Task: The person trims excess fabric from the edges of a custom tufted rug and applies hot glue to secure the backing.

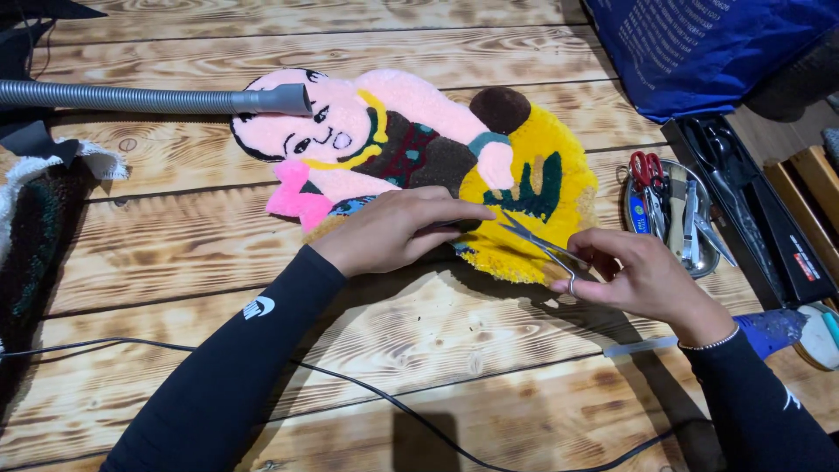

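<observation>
The tufted rug, shaped like a cartoon figure in pink, yellow and brown, lies flat in the middle of the wooden desk. The left hand rests on its near edge, palm down, fingers stretched flat and holding nothing, only pressing the pile. The right hand, to the right, is closed through the loops of small scissors, whose blades stand slightly apart with the tips at the yellow near edge, just beside the left fingertips.

The main risk, as I judge it, is those tips nicking the left fingers, since they sit so close. A deep bite could also gouge the pile or cut the backing. The black cable crossing the near desk could snag a sleeve and jerk the cut. The grey hose lies over the figure's head and could drag the rug if bumped.

At the right, a black tray holds dark tools I cannot make out. Beside it a small metal dish holds red-handled scissors and several other small tools
</observation>
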